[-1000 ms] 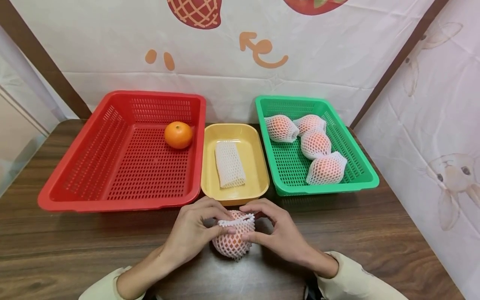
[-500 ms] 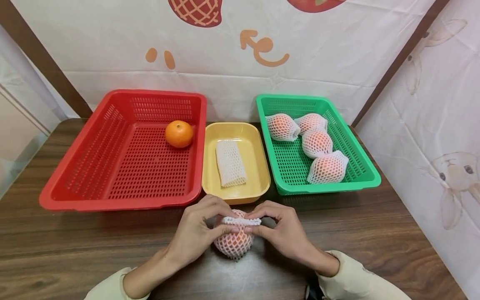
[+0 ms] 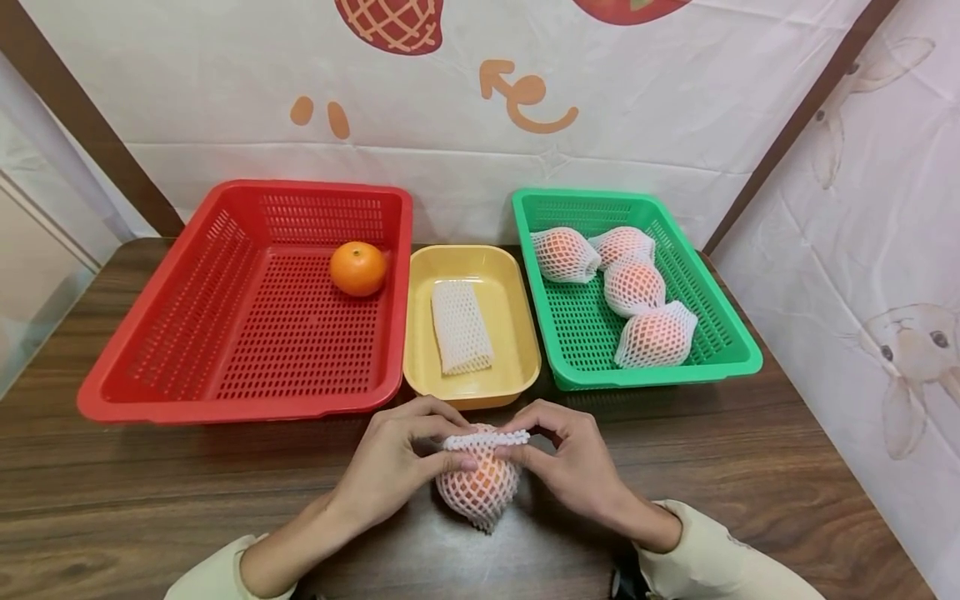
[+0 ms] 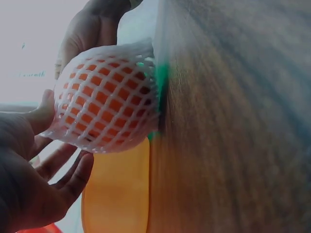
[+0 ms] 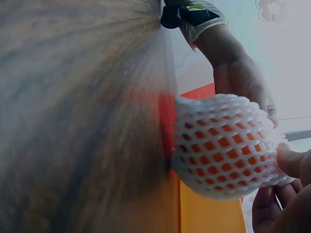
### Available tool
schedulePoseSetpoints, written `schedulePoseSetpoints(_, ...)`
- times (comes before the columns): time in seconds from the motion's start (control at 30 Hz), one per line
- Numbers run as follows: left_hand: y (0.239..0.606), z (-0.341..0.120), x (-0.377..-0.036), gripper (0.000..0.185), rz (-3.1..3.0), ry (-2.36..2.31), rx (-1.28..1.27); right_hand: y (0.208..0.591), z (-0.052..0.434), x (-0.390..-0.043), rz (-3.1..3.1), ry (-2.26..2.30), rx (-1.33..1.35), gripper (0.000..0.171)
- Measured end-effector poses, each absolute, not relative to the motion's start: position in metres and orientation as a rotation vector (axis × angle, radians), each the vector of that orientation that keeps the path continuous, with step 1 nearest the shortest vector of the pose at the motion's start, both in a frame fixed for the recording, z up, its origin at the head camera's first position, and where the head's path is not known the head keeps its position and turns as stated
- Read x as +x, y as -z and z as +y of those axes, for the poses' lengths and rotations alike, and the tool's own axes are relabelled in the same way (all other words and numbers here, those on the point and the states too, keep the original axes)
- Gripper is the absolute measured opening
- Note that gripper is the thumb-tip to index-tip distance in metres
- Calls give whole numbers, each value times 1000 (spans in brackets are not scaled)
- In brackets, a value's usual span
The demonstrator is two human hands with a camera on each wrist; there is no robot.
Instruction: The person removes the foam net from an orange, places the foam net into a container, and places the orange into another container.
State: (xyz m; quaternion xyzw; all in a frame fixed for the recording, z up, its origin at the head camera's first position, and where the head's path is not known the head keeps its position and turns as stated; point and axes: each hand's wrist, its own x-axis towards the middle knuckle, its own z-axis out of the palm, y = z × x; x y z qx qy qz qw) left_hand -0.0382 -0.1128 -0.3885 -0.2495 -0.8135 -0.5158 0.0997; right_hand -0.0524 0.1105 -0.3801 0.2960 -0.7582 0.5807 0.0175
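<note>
Baskets and a tray line the far half of the wooden table; the red basket at ten o'clock holds one bare orange near its far right corner; the yellow tray at twelve o'clock holds one empty foam net sleeve, lying flat with its long axis running roughly from twelve to six; the green basket at two o'clock holds four netted fruits, clustered and touching one another, strung from the far left corner toward the near right; in front of the yellow tray, at six o'clock and close to the person, sits the netted orange between both hands, its underside against the tabletop as the wrist views show; its net is gathered to a small point at the near end, toward six o'clock, while the open mouth of the net faces twelve o'clock, so the long axis of the wrapped fruit runs from twelve to six; the left hand curls its thumb and fingertips round the net's rim at nine o'clock of the fruit and pinches it; the right hand pinches the same rim from three o'clock, fingers bent; the rim stands stretched between the two pinches across the top of the fruit; pale sleeves cover both forearms at the bottom edge.
</note>
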Motion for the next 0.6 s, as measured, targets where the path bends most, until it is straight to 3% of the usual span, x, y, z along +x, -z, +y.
schedulePoseSetpoints(0.13,390,-113,-37,12,-2304,1497,-789,390,112,-55,-2350,-1725,1022,19)
schedulePoseSetpoints(0.33,390,-113,-37,12,-2202,1445,-859,398,112,-56,-2451,-1630,1100,36)
schedulePoseSetpoints(0.6,391,-112,-36,23,-2127,1408,-944,394,110,-53,-2410,-1696,1123,19)
